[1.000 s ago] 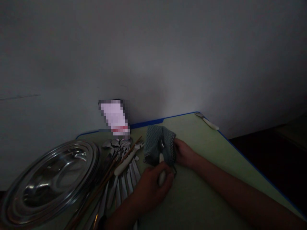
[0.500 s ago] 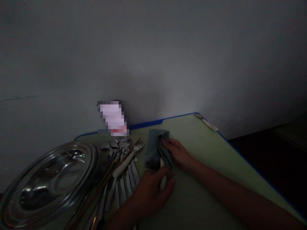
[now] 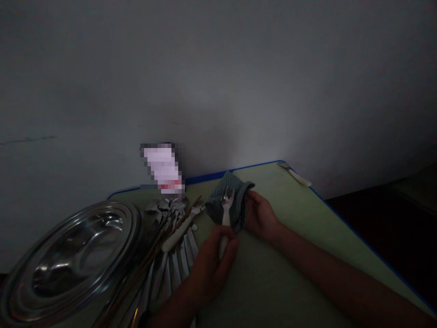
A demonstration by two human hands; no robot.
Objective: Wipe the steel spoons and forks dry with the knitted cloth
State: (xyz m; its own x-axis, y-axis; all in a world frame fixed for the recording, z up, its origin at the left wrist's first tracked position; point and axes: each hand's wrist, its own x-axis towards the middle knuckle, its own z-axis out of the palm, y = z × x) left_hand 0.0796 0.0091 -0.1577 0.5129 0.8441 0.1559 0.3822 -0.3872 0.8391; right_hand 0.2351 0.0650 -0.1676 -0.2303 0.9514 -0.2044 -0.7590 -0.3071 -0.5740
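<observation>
A fork (image 3: 226,210) with a pale handle stands tines-up in my left hand (image 3: 215,262), whose fingers wrap round the handle. Behind the tines spreads a grey-green cloth (image 3: 221,187) with a checked edge, lying across my right hand (image 3: 261,214). That hand grips the cloth from its right side, and some of its fingers are hidden under the fabric. Just left of my hands, another pale-handled fork (image 3: 179,233) rests on a heap of metal spoons (image 3: 170,207), wooden chopsticks (image 3: 148,257) and several flat metal handles (image 3: 175,264).
A stack of oval steel dishes (image 3: 77,259) takes up the table's left side. A phone (image 3: 164,168) with a blurred screen leans on the wall behind. At the far right corner of the green, blue-edged table (image 3: 293,269) lies a further pale-handled fork (image 3: 297,176).
The cloth has opened away from the fork, so its tines, covered before, now show. My left hand has shifted slightly up and left, and my right hand sits slightly farther right.
</observation>
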